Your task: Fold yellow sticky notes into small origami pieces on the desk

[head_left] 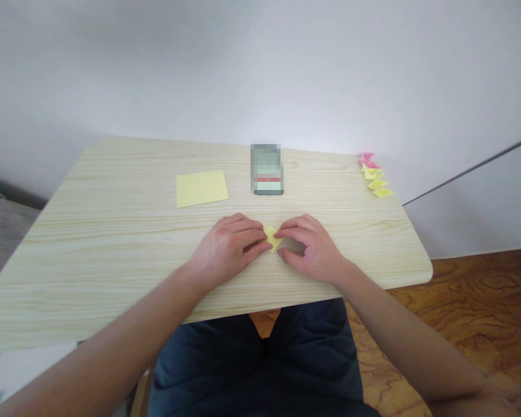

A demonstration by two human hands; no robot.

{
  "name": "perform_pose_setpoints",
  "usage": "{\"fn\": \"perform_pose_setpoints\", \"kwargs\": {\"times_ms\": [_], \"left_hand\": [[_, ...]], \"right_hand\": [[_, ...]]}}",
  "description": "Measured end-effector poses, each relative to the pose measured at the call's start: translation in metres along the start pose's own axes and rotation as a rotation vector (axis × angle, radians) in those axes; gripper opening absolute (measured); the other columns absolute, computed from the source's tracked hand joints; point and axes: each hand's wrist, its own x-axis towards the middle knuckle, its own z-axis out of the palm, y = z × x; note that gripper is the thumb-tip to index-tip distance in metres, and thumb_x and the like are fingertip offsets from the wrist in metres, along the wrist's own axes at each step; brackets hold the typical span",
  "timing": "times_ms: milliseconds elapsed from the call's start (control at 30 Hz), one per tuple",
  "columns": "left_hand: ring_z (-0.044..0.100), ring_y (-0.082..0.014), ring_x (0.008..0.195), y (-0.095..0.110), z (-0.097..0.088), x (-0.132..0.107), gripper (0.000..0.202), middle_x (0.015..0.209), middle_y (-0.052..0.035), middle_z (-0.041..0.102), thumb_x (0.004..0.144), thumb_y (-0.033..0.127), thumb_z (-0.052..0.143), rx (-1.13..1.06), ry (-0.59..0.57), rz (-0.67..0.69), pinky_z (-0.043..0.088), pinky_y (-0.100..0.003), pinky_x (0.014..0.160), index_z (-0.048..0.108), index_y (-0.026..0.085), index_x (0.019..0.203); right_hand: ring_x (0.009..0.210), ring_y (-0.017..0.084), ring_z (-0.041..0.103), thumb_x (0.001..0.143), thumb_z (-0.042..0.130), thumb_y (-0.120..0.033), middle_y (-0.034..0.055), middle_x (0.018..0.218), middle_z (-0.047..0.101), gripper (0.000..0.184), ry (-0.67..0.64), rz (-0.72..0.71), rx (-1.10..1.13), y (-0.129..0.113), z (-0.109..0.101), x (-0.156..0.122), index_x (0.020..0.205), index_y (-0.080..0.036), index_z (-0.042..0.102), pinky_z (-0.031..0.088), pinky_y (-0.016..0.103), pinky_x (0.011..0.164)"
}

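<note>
Between my two hands, low over the front middle of the table, is a small folded piece of yellow paper (272, 238). My left hand (232, 243) comes in from the left, thumb and fingers closed on the paper's left edge. From the other side, my right hand (310, 246) has its fingertips and thumb at the paper's right edge. Parts of the paper are covered by the fingertips, so its exact fold cannot be made out.
A flat yellow paper pad or sheet (202, 189) lies left of centre. Behind my hands rests a blurred phone-like device (267, 169). Along the right edge stand several folded yellow paper figures (377, 184) and a pink one (367, 160). The wooden table (113, 231) meets a white wall.
</note>
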Motion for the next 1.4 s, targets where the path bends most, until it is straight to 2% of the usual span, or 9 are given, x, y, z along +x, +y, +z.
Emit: {"fn": "perform_pose_setpoints", "kwargs": {"times_ms": [200, 400, 533, 733, 933, 1067, 1400], "left_hand": [[0.065, -0.0223, 0.1, 0.005, -0.004, 0.002, 0.016, 0.107, -0.0049, 0.074, 0.095, 0.023, 0.06, -0.056, 0.004, -0.05, 0.05, -0.041, 0.092, 0.075, 0.024, 0.101], [0.063, -0.0258, 0.107, 0.008, -0.007, 0.0, 0.025, 0.115, -0.0068, 0.071, 0.087, 0.021, 0.064, -0.074, -0.037, -0.074, 0.049, -0.046, 0.096, 0.073, 0.025, 0.11], [0.063, -0.0244, 0.107, 0.005, -0.006, -0.001, 0.019, 0.113, -0.0064, 0.072, 0.093, 0.023, 0.06, -0.067, -0.046, -0.062, 0.049, -0.044, 0.096, 0.074, 0.025, 0.106], [0.063, -0.0232, 0.105, 0.003, -0.003, -0.001, 0.019, 0.111, -0.0064, 0.072, 0.098, 0.023, 0.055, -0.032, -0.048, -0.014, 0.048, -0.041, 0.094, 0.073, 0.023, 0.103], [0.062, -0.0231, 0.104, 0.005, -0.001, 0.0, 0.018, 0.109, -0.0072, 0.072, 0.1, 0.024, 0.052, -0.016, -0.044, -0.036, 0.048, -0.041, 0.093, 0.069, 0.021, 0.105], [0.062, -0.0232, 0.104, 0.007, -0.002, 0.001, 0.017, 0.107, -0.0068, 0.072, 0.1, 0.024, 0.052, -0.032, -0.021, -0.069, 0.047, -0.041, 0.094, 0.068, 0.021, 0.104], [0.059, -0.0248, 0.103, 0.013, -0.008, 0.0, 0.011, 0.105, -0.006, 0.071, 0.093, 0.025, 0.059, 0.039, 0.015, -0.149, 0.045, -0.044, 0.095, 0.07, 0.022, 0.094]], "right_hand": [[0.105, 0.025, 0.061, 0.09, 0.072, -0.03, 0.0061, 0.112, 0.07, 0.022, -0.004, 0.003, -0.005, 0.001, 0.001, 0.001, 0.11, -0.025, 0.072, 0.049, 0.046, 0.096], [0.104, 0.026, 0.061, 0.092, 0.07, -0.034, 0.007, 0.11, 0.07, 0.019, -0.014, 0.023, -0.036, 0.001, 0.003, 0.001, 0.108, -0.025, 0.072, 0.048, 0.046, 0.095], [0.104, 0.026, 0.062, 0.091, 0.07, -0.03, 0.0064, 0.11, 0.07, 0.018, -0.001, 0.021, -0.016, 0.0, 0.002, 0.002, 0.107, -0.025, 0.073, 0.049, 0.046, 0.096], [0.105, 0.025, 0.062, 0.08, 0.075, -0.021, 0.0051, 0.111, 0.069, 0.029, -0.022, 0.012, 0.013, -0.004, -0.003, 0.001, 0.109, -0.026, 0.073, 0.048, 0.045, 0.099], [0.103, 0.024, 0.062, 0.085, 0.073, -0.023, 0.0046, 0.11, 0.07, 0.022, -0.033, -0.002, 0.009, -0.001, -0.003, 0.001, 0.107, -0.026, 0.073, 0.048, 0.044, 0.097], [0.1, 0.023, 0.062, 0.093, 0.067, -0.026, 0.0043, 0.106, 0.072, 0.009, -0.004, 0.008, 0.005, 0.0, 0.001, 0.001, 0.1, -0.025, 0.073, 0.048, 0.043, 0.093], [0.099, 0.024, 0.061, 0.098, 0.059, -0.028, 0.0066, 0.103, 0.069, 0.01, -0.004, 0.089, -0.063, -0.006, 0.004, 0.005, 0.097, -0.022, 0.067, 0.046, 0.042, 0.088]]}}
